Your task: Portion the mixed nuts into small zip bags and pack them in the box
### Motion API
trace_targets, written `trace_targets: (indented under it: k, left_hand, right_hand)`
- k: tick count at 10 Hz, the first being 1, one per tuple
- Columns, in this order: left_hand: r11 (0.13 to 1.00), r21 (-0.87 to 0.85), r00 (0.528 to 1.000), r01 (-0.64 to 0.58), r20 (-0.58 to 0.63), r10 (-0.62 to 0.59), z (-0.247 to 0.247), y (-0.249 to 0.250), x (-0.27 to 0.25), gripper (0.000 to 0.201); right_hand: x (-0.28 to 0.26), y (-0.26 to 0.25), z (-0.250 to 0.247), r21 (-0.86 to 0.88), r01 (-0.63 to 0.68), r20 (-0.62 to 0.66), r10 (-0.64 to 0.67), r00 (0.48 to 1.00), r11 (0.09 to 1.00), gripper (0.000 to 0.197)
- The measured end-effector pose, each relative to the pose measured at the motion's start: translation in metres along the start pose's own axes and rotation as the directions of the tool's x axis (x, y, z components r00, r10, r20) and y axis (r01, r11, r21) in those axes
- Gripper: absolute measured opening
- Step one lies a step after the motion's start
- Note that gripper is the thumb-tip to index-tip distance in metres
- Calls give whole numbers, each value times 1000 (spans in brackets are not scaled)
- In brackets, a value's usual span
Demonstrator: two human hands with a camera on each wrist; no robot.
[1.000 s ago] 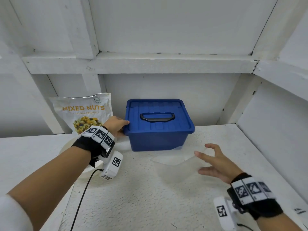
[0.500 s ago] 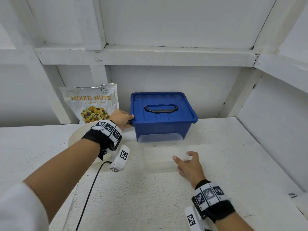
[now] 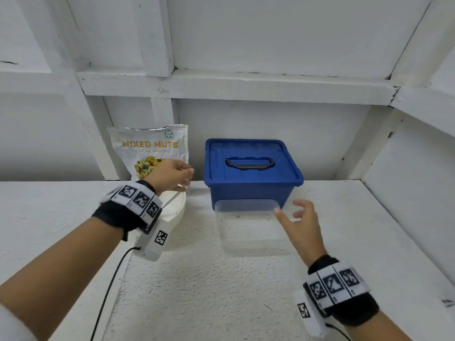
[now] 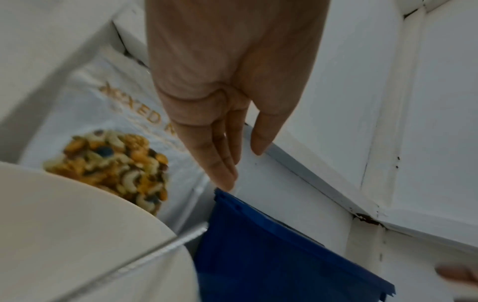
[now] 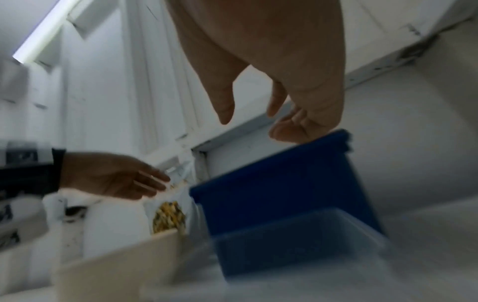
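Observation:
The white mixed nuts bag (image 3: 147, 148) leans on the back wall. Right of it stands the blue box (image 3: 251, 173), its lid on and the black handle flat. A clear plastic tub (image 3: 246, 225) sits upright against the box's front. My left hand (image 3: 172, 175) hovers in front of the bag with straight fingers and holds nothing; in the left wrist view its fingertips (image 4: 222, 179) are just above the box's near corner (image 4: 271, 255). My right hand (image 3: 298, 217) hangs with spread fingers by the tub's right rim, empty. No zip bags are in view.
A white bowl (image 3: 174, 207) stands under my left wrist, with a thin metal handle (image 4: 160, 251) lying over its rim. White walls and beams close in the back and right side of the white table (image 3: 197, 291). A cable runs from my left wrist.
My left hand let go of the box's left rim and rose toward the nuts bag. My right hand set the clear tub down before the box and drew back to its right.

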State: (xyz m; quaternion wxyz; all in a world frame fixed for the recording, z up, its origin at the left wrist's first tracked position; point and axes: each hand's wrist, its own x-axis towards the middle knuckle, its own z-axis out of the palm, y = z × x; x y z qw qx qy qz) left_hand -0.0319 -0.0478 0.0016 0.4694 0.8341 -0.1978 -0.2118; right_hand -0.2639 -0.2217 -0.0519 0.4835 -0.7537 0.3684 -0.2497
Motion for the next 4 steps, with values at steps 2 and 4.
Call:
trace_targets:
  k: [2, 4]
  left_hand:
    - [982, 174, 974, -76, -196, 110, -61, -35, -18, 23]
    - [972, 221, 930, 78, -367, 9, -102, -81, -14, 25]
  right_hand:
    - [33, -86, 44, 110, 211, 231, -232, 945, 971, 32]
    - [76, -134, 128, 64, 258, 378, -263, 888, 964, 41]
